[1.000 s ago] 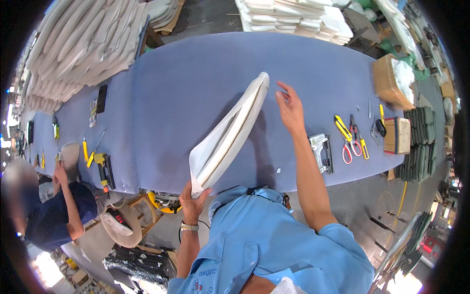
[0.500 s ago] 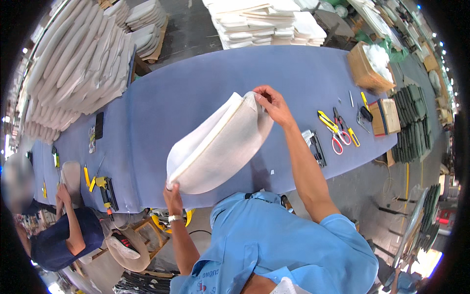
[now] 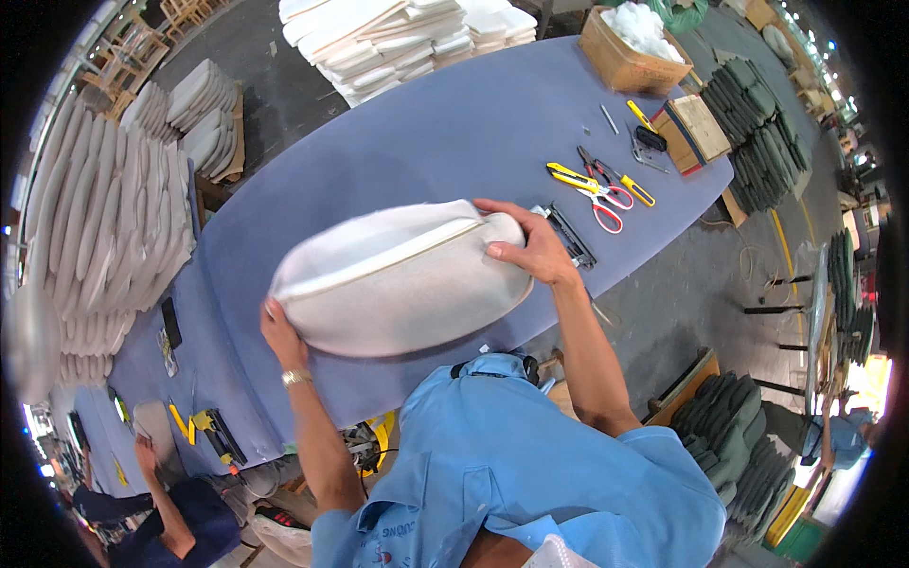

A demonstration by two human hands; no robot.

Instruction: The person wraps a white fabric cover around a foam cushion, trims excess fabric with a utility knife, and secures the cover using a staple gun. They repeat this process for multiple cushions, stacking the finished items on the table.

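A pale grey-white cushion (image 3: 407,293) with a seam along its length is held up over the blue cloth-covered table (image 3: 379,142). My left hand (image 3: 282,336) grips its left end, thumb at the edge, the other fingers partly hidden behind it. At the opposite end my right hand (image 3: 532,248) clasps the rounded corner, thumb on the near face and fingers over the top. Along the cushion's upper side a thinner white flap or layer shows, slightly blurred. Just beyond my right hand lies a black stapler-like tool (image 3: 568,237).
Scissors (image 3: 606,204), pliers (image 3: 593,163) and yellow cutters (image 3: 640,189) lie at the right, near a cardboard box of white stuffing (image 3: 630,62). Stacked pale cushions (image 3: 104,227) rise at the left. A co-worker's arm (image 3: 161,492) works at lower left by a yellow-black staple gun (image 3: 218,437).
The cushion has swung from a steep slant to nearly level, its near face showing more fully. My right hand is lower, my left hand farther left, and the whole view has turned.
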